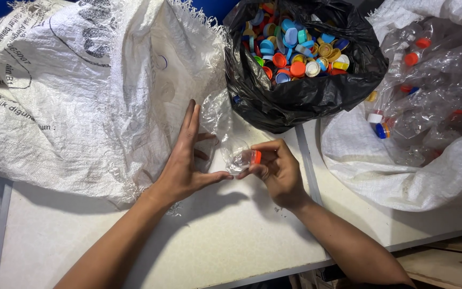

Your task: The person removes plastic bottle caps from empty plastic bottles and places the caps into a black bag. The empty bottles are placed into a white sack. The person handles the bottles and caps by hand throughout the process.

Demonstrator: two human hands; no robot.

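Fingers of the right hand [276,168] pinched the orange cap [255,156] of a crushed clear bottle [225,134] over the table [231,235], while the flat, open left hand [185,160] braced it, a firmer hold there seeming wise for twisting.

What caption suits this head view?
Right hand grips orange cap on clear bottle steadied by left hand.

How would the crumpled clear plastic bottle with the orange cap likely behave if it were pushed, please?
The crumpled clear plastic bottle looks thin and empty, so probably light. Its creased walls suggest it would buckle rather than resist. Flattened like this, it seems unlikely to roll.
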